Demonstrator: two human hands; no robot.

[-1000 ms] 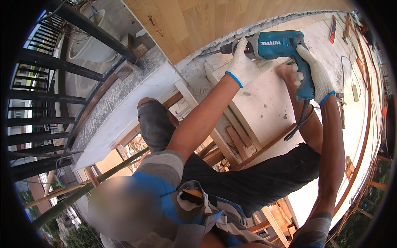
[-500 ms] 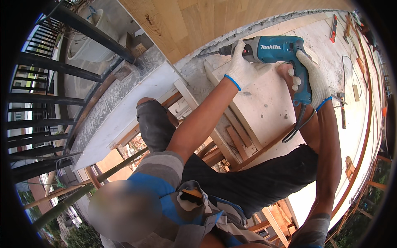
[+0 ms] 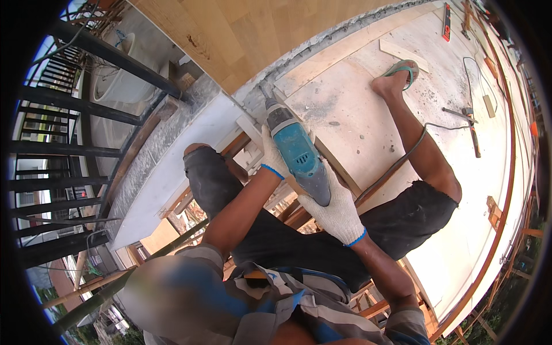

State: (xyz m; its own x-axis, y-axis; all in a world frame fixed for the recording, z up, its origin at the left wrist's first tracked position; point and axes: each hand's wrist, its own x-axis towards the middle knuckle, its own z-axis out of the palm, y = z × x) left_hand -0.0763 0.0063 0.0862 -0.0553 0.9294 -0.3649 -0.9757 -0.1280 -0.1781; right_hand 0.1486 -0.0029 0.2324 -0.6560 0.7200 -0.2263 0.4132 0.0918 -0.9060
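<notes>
A teal and dark grey rotary hammer drill (image 3: 299,150) is between my two hands, pointing away from me toward the rough concrete edge (image 3: 253,99). My left hand (image 3: 273,152), in a white knit glove with a blue cuff, closes round the front of the drill behind the chuck. Round the grip at the rear is my gloved right hand (image 3: 335,211), its fingers partly hidden under the tool. The bit (image 3: 266,92) reaches down to the concrete beside the wood panel; whether it touches cannot be made out.
A wooden panel (image 3: 259,40) lies beyond the concrete strip. Black metal railing (image 3: 75,146) stands at left. On the pale board (image 3: 345,121) at right are a hammer (image 3: 474,135), a red level (image 3: 447,23) and a cord (image 3: 422,138). Gaps between wooden beams open below my legs.
The drill has swung from pointing left to pointing away from me, and moved nearer my body. Both hands went with it; my right hand came left and closer.
</notes>
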